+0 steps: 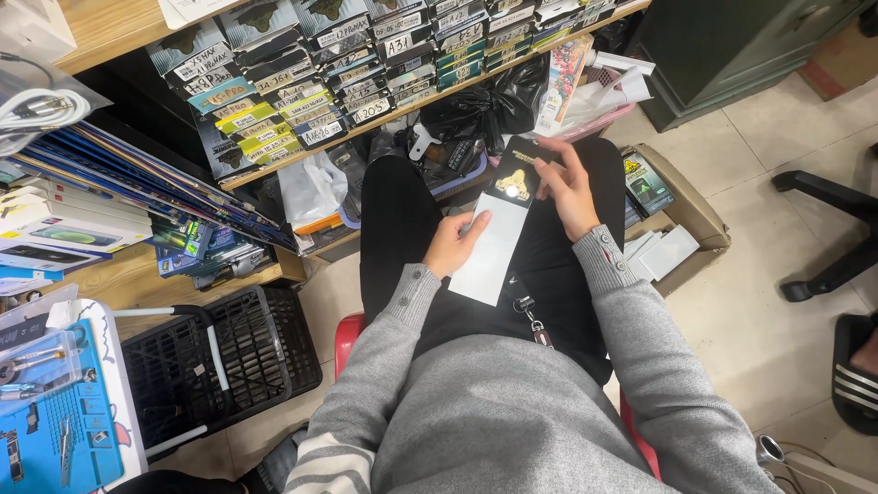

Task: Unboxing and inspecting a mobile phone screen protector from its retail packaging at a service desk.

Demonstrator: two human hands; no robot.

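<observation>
Two hands: both at work over the lap, centre of the frame, on one flat package.
Left hand (450, 245): fingers closed on the white sleeve (487, 254), thumb on top near its upper left edge.
Right hand (569, 187): fingers curled around the right edge of the black pack (514, 174), which carries a gold emblem and a bright glare spot.
Package position: on the black trousers between the knees, black pack uppermost, white sleeve running down towards the grey sweater.
Progress, judged: the black pack stands out beyond the top of the white sleeve, so the two look partly slid apart; they are not yet separate, and nothing has been laid aside.
Surroundings: shelf (137, 32) of labelled boxes (302, 101) across the upper left; black crate (233, 361) lower left; cardboard box (690, 215) of similar packs at right on the tiled floor; blue mat (78, 439) with small tools at the lower left corner.
Hidden or unclear: how far the pack reaches inside the sleeve; left fingertips under the sleeve; the emblem, washed out by glare; the desk, cut off by the left frame edge.
</observation>
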